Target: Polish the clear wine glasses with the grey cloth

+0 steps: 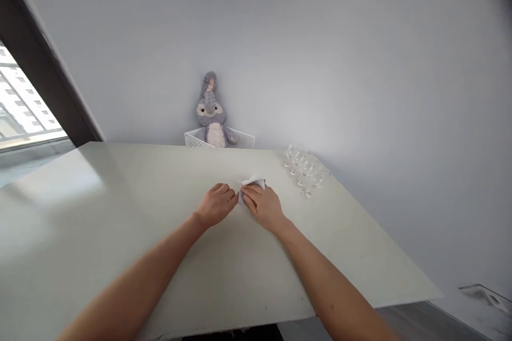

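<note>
My left hand (pixel 218 204) is closed above the white table, its fingers curled and the fingertips turned toward my right hand. Whatever those fingers grip is hidden or too small to make out. My right hand (pixel 264 206) is closed on a thin white cloth (pixel 256 180), which could also be paper. One fold of it sticks up beyond the fingers. Both hands nearly meet over the middle of the table. To the right of my right hand, several clear stemmed glasses (pixel 306 168) are grouped close together near the table's right edge.
The white tabletop (pixel 100 245) extends to the left and toward me. Behind its far edge, a grey plush rabbit (pixel 216 130) sits in a white perforated basket (pixel 244 140) against the wall. A dark-framed window (pixel 24 101) is at the left.
</note>
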The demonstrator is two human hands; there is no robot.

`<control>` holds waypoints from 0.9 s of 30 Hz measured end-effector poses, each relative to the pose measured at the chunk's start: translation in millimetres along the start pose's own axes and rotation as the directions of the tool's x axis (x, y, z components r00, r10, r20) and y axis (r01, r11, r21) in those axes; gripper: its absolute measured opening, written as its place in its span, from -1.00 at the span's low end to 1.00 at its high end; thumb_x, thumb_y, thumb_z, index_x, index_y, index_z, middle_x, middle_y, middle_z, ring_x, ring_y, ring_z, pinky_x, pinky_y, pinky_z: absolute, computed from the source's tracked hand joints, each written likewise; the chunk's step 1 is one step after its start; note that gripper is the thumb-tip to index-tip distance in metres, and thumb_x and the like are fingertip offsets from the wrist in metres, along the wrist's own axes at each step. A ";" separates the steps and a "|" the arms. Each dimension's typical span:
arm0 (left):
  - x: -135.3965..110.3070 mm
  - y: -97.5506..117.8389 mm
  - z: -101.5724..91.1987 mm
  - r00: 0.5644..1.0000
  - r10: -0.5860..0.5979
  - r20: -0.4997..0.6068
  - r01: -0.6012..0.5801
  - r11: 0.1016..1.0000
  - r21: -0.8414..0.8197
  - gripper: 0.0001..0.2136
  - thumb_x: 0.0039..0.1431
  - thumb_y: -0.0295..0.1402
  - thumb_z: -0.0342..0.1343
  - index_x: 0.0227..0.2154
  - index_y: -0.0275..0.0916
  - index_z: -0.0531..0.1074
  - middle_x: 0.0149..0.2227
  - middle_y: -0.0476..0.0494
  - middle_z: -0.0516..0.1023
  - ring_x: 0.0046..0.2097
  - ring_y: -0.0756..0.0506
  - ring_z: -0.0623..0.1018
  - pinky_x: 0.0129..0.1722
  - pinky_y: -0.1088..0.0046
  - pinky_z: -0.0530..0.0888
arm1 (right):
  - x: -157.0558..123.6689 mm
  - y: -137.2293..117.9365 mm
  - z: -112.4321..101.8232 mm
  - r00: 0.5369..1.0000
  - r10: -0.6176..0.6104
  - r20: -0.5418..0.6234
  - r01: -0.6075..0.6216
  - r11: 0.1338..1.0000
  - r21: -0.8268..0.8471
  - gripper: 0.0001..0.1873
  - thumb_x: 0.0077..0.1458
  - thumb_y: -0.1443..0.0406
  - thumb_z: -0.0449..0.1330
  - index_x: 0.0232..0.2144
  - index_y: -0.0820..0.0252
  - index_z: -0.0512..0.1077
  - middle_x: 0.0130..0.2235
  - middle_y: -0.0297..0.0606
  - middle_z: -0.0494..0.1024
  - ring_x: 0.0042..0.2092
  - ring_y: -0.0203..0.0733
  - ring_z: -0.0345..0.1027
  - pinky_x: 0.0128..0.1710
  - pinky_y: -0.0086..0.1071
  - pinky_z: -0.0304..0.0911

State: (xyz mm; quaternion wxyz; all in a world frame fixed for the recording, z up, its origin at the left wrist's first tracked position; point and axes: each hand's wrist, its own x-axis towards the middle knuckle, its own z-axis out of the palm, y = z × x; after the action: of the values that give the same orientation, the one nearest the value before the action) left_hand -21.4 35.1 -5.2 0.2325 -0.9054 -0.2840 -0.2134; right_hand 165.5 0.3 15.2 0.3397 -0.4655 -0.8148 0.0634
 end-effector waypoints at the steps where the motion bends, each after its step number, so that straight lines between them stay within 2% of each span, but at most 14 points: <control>1: -0.3 1.7 0.9 0.999 0.016 -0.028 -0.017 1.000 -0.009 -0.83 0.15 -0.52 -0.10 -0.39 -0.24 0.39 -0.48 -0.11 0.40 -0.35 -0.06 0.36 -0.30 0.37 0.27 | 1.7 4.6 -2.4 0.996 0.086 0.006 -0.086 0.989 0.119 -0.67 0.15 0.21 -0.06 -0.14 0.09 0.42 -0.07 -0.25 0.45 -0.04 -0.13 0.26 -0.05 -0.23 0.10; 3: -1.3 3.6 3.9 0.998 0.011 -0.065 -0.013 1.000 -0.025 -0.82 0.16 -0.48 -0.09 -0.24 -0.21 0.38 -0.47 -0.10 0.42 -0.35 -0.06 0.36 -0.31 0.36 0.28 | 5.2 15.9 -6.2 0.962 0.266 0.069 -0.270 0.871 0.410 -0.68 0.10 0.16 -0.01 -0.26 0.15 0.47 -0.18 -0.24 0.51 -0.13 -0.15 0.33 -0.13 -0.28 0.17; 4: -1.6 4.3 5.5 0.997 -0.005 -0.077 0.003 0.999 -0.035 -0.80 0.17 -0.45 -0.09 -0.18 -0.19 0.36 -0.46 -0.10 0.43 -0.36 -0.07 0.37 -0.32 0.36 0.28 | 6.9 21.4 -6.6 0.929 0.351 0.113 -0.352 0.753 0.556 -0.67 0.06 0.13 0.02 -0.31 0.19 0.48 -0.24 -0.23 0.53 -0.18 -0.15 0.36 -0.18 -0.29 0.20; 6: -1.1 5.5 8.5 0.993 -0.070 -0.096 0.065 0.996 -0.063 -0.78 0.18 -0.39 -0.08 -0.13 -0.19 0.34 -0.46 -0.11 0.44 -0.37 -0.07 0.38 -0.35 0.37 0.28 | 10.1 28.7 -2.9 0.835 0.520 0.178 -0.437 0.431 0.790 -0.66 -0.01 0.09 0.09 -0.40 0.24 0.48 -0.37 -0.24 0.54 -0.29 -0.15 0.38 -0.27 -0.30 0.23; 8: 0.6 6.5 10.3 0.976 -0.187 -0.111 0.175 0.979 -0.107 -0.77 0.19 -0.31 -0.08 -0.14 -0.20 0.36 -0.49 -0.11 0.44 -0.39 -0.07 0.38 -0.39 0.40 0.28 | 12.7 28.7 6.1 0.720 0.664 0.200 -0.361 0.113 0.926 -0.70 -0.08 0.09 0.14 -0.49 0.24 0.44 -0.46 -0.27 0.51 -0.35 -0.15 0.38 -0.32 -0.31 0.26; 9: 1.7 6.9 10.8 0.959 -0.258 -0.115 0.242 0.961 -0.137 -0.76 0.19 -0.28 -0.09 -0.14 -0.21 0.36 -0.51 -0.10 0.43 -0.40 -0.08 0.37 -0.41 0.41 0.28 | 13.6 25.6 11.7 0.679 0.706 0.202 -0.284 -0.001 0.959 -0.73 -0.09 0.10 0.15 -0.51 0.22 0.41 -0.48 -0.29 0.50 -0.35 -0.15 0.38 -0.33 -0.31 0.27; 11: 3.8 7.6 11.0 0.916 -0.387 -0.106 0.361 0.911 -0.200 -0.73 0.20 -0.26 -0.11 -0.13 -0.23 0.36 -0.52 -0.10 0.42 -0.42 -0.07 0.37 -0.44 0.43 0.28 | 13.6 14.5 22.7 0.672 0.715 0.192 -0.143 -0.129 0.981 -0.78 -0.08 0.13 0.16 -0.50 0.19 0.39 -0.44 -0.29 0.50 -0.30 -0.16 0.37 -0.30 -0.32 0.28; 13: 5.7 9.7 10.8 0.886 -0.457 -0.079 0.429 0.872 -0.235 -0.72 0.22 -0.28 -0.15 -0.11 -0.26 0.34 -0.49 -0.11 0.43 -0.41 -0.08 0.37 -0.42 0.42 0.29 | 10.6 0.1 31.4 0.748 0.643 0.163 -0.089 -0.146 0.985 -0.78 -0.04 0.14 0.15 -0.42 0.17 0.39 -0.36 -0.31 0.50 -0.24 -0.18 0.36 -0.24 -0.33 0.28; 15: 7.9 15.1 10.2 0.878 -0.476 -0.053 0.452 0.861 -0.235 -0.70 0.22 -0.33 -0.18 -0.06 -0.30 0.30 -0.44 -0.15 0.42 -0.38 -0.10 0.38 -0.40 0.39 0.31 | 5.2 -13.2 37.6 0.827 0.545 0.142 -0.103 -0.102 0.989 -0.76 -0.01 0.12 0.14 -0.32 0.13 0.39 -0.29 -0.33 0.49 -0.20 -0.21 0.34 -0.19 -0.33 0.26; 18: 13.1 30.9 7.3 0.878 -0.473 -0.076 0.446 0.865 -0.232 -0.66 0.20 -0.42 -0.19 0.03 -0.32 0.20 -0.30 -0.24 0.39 -0.28 -0.14 0.40 -0.33 0.34 0.34 | -3.3 -23.9 44.2 0.882 0.449 0.145 -0.145 -0.034 0.989 -0.70 0.00 0.11 0.15 -0.19 0.03 0.36 -0.19 -0.34 0.47 -0.12 -0.24 0.31 -0.14 -0.36 0.23; 21: 19.9 49.4 0.8 0.872 -0.470 -0.139 0.427 0.868 -0.253 -0.60 0.14 -0.47 -0.14 0.07 -0.27 0.16 -0.11 -0.30 0.35 -0.14 -0.19 0.37 -0.16 0.22 0.31 | -6.4 -21.6 47.3 0.880 0.448 0.160 -0.168 -0.021 0.986 -0.66 -0.01 0.10 0.16 -0.17 0.03 0.35 -0.21 -0.32 0.48 -0.11 -0.23 0.31 -0.18 -0.36 0.23; 24: 26.0 58.3 -5.1 0.870 -0.483 -0.099 0.418 0.829 -0.372 -0.59 0.06 -0.48 -0.05 0.03 -0.24 0.22 0.00 -0.26 0.31 -0.06 -0.21 0.34 -0.06 0.15 0.25 | -3.5 -11.2 43.3 0.855 0.485 0.183 -0.186 -0.042 0.982 -0.68 -0.04 0.11 0.19 -0.23 0.12 0.39 -0.30 -0.30 0.51 -0.20 -0.19 0.36 -0.25 -0.36 0.25; 26: 29.2 55.3 -5.8 0.847 -0.531 -0.009 0.442 0.714 -0.542 -0.66 0.06 -0.41 -0.03 -0.05 -0.19 0.30 -0.02 -0.20 0.34 -0.05 -0.19 0.34 -0.05 0.17 0.26 | -0.3 -3.9 37.2 0.841 0.493 0.224 -0.215 -0.076 0.974 -0.67 -0.09 0.11 0.22 -0.29 0.17 0.40 -0.36 -0.29 0.52 -0.27 -0.18 0.38 -0.31 -0.36 0.24; 27: 30.5 51.4 -5.1 0.815 -0.578 0.051 0.470 0.606 -0.642 -0.70 0.08 -0.36 -0.02 -0.09 -0.18 0.32 -0.04 -0.19 0.36 -0.05 -0.17 0.36 -0.06 0.19 0.29 | 1.0 -0.9 33.8 0.835 0.488 0.254 -0.237 -0.098 0.967 -0.67 -0.11 0.10 0.24 -0.32 0.19 0.40 -0.38 -0.28 0.52 -0.30 -0.18 0.39 -0.33 -0.37 0.24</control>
State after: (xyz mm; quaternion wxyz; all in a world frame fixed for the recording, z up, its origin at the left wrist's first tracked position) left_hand 31.7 7.4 -0.7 -0.1338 -0.7848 -0.4294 -0.4264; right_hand 143.8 7.8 -9.6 0.6038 -0.3033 -0.3405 0.6538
